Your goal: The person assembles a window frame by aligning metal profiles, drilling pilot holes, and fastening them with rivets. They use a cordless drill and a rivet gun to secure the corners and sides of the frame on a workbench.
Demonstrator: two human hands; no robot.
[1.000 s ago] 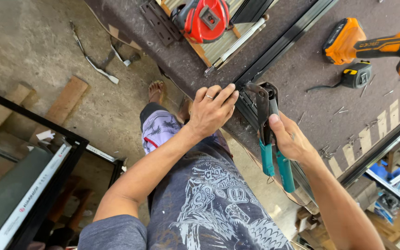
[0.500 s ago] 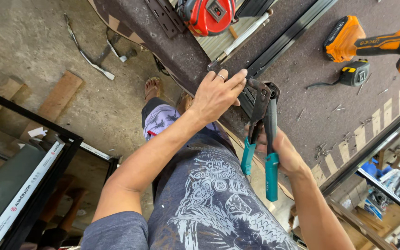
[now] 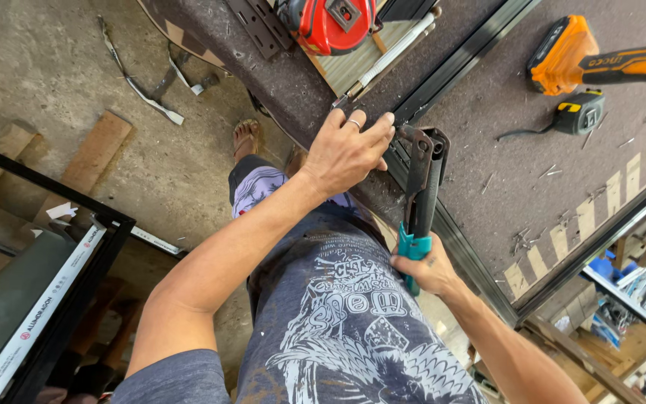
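Your right hand wraps the teal grips of the riveter, squeezing both handles close together; its dark head points away from you and sits against the black frame rail at the near edge of the bench. Your left hand lies just beside that head, fingers spread flat over the rail and the bench edge, pressing down rather than closing round anything. Farther out on the bench rest a tape measure, an orange drill and a red tool. Wood offcuts lie on the concrete floor to your left.
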